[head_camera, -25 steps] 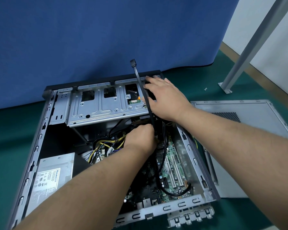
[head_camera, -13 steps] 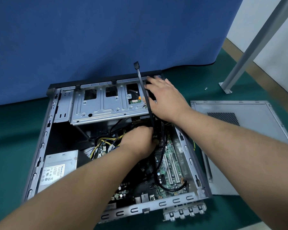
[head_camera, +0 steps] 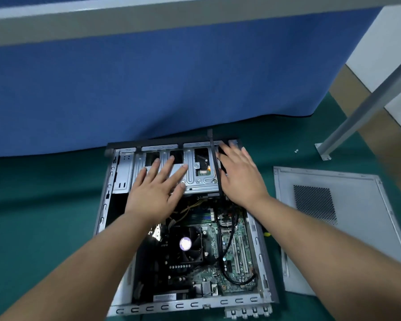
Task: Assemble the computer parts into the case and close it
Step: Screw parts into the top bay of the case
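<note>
the open grey metal computer case [head_camera: 102,218] lies on its side on the green floor [head_camera: 33,216], with the flat grey vented side panel [head_camera: 347,230] just to its right. the silver drive cage [head_camera: 195,179] is apparently being pressed home: left hand [head_camera: 155,193] spread flat on it, right hand [head_camera: 241,174] spread at its right end beside an upright black cable [head_camera: 214,163]. next, that cable likely needs plugging in before the panel closes.
</note>
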